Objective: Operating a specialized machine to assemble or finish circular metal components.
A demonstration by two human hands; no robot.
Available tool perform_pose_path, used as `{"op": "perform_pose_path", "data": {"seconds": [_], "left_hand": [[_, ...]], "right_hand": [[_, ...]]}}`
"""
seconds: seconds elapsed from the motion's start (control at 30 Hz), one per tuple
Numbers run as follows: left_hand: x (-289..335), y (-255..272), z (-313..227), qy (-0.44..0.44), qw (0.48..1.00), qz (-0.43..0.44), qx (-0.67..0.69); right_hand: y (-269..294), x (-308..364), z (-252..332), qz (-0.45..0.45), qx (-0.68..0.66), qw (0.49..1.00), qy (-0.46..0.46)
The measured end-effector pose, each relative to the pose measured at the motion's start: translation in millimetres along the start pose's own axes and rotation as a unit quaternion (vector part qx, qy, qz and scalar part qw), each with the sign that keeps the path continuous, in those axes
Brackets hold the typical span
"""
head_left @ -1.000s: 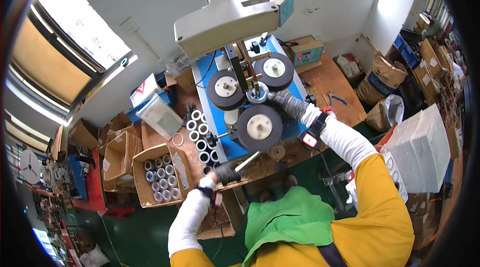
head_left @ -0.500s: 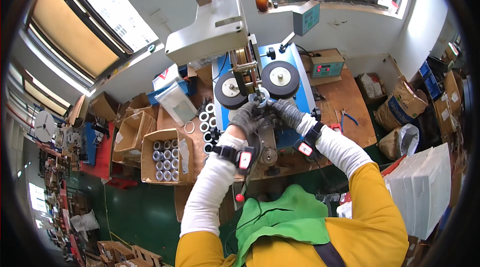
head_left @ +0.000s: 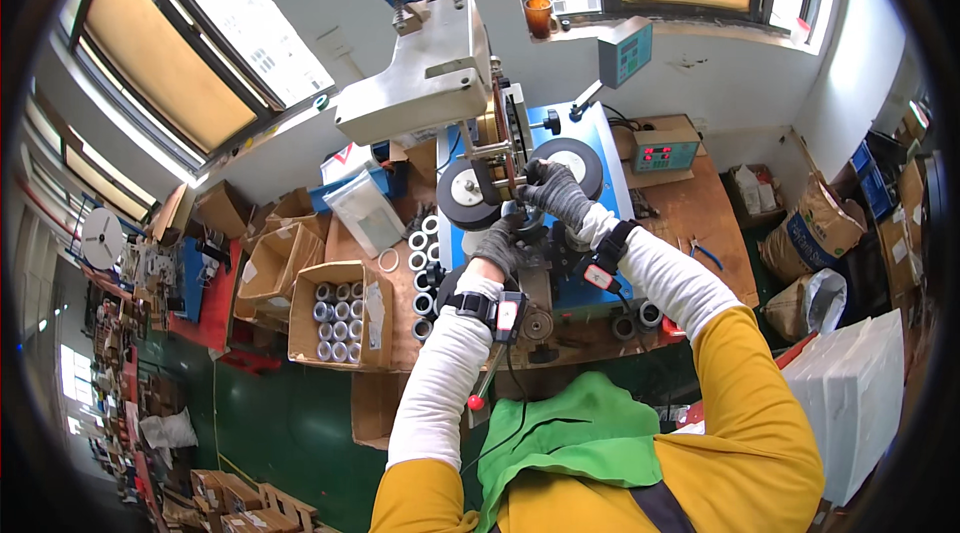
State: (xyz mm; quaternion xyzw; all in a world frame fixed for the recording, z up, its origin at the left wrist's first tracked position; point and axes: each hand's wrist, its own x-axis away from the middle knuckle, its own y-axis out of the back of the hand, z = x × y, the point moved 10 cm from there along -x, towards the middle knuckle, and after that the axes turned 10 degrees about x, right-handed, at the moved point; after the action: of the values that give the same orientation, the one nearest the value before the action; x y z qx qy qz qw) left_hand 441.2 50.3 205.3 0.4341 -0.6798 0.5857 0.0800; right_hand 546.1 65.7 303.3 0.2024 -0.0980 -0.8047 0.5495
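Observation:
In front of me stands a bench machine with a white head (head_left: pixel 410 98), a blue base (head_left: pixel 612 195) and two black rollers, a left roller (head_left: pixel 462 195) and a right roller (head_left: pixel 592 169). My left hand (head_left: pixel 497 245), in a dark grey glove, is closed low between the rollers, its fingertips by the narrow gap there. Higher up, my right hand (head_left: pixel 560 195), gloved alike, overlaps the right roller. Its fingers curl against the metal parts under the machine head. What either hand grips is hidden behind the gloves.
Pale rings (head_left: pixel 418 261) stand in rows left of the machine. A cardboard box (head_left: pixel 378 318) holds several wound rings. Blue-handled pliers (head_left: pixel 708 255) lie on the bench to the right, below a control box (head_left: pixel 666 155) with a red display. Two dark rings (head_left: pixel 649 314) sit near the front edge.
My right hand has risen from beside the left hand to the metal parts above. The pale ring seen between my hands is now hidden. My left hand stays low, and the view has shifted slightly.

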Motion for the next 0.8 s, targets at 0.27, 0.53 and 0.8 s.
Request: {"op": "perform_pose_path", "data": {"seconds": [0.27, 0.53, 0.8], "left_hand": [[4.0, 4.3, 15.1, -0.015, 0.998, 0.069, -0.004], [38.7, 17.8, 43.4, -0.123, 0.991, 0.053, 0.008], [69.7, 67.1, 99.7, -0.117, 0.99, 0.004, -0.077]], "right_hand": [[-6.3, 30.4, 28.9, 0.086, 0.076, 0.986, 0.12], [6.1, 70.7, -6.7, 0.146, -0.008, 0.98, -0.136], [-50.8, 84.9, -38.6, 0.24, -0.118, 0.953, -0.143]]}}
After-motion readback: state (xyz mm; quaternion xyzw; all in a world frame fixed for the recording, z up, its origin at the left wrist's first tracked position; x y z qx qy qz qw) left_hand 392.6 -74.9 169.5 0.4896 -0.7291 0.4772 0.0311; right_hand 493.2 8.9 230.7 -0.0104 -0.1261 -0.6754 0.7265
